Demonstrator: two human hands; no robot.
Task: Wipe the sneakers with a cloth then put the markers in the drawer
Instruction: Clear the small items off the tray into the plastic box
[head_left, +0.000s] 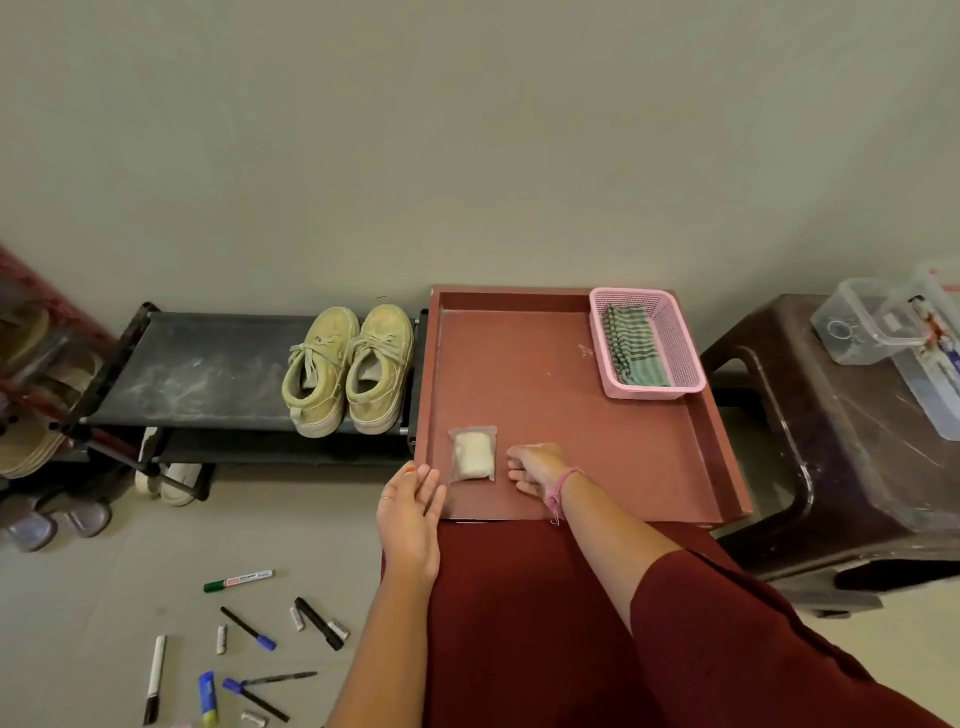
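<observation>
Two pale yellow-green lace-up sneakers (349, 370) stand side by side at the right end of the black fabric shoe rack (208, 371), left of centre in the frame, toes toward the wall. Just right of them sits the reddish-brown open drawer (545, 374), its near edge by your lap. In its upper right corner a pink perforated plastic basket (675, 332) holds the folded green-striped cloth (631, 345).

Your left hand (410, 512) lies with its fingers straight and close together, resting on the drawer's near left corner and holding nothing. Your right hand (535, 465), with a pink thread band at the wrist, sits inside the drawer on its floor with the fingers curled under; you cannot tell from this view whether they hold anything. Between your two hands, just beside the right one, a small clear zip bag with white contents (472, 453) lies flat on the drawer floor.

The sneakers are above and left of your left hand, apart from it; the cloth is well apart from both hands, toward the upper right.

Several loose markers (249, 644) lie scattered on the grey floor at the lower left of the frame, below your left forearm, among them a green-capped white one, blue-capped ones and black ones, with a few loose caps.

At the right edge a dark brown plastic stool (831, 467) carries clear plastic lidded boxes (893, 338).
</observation>
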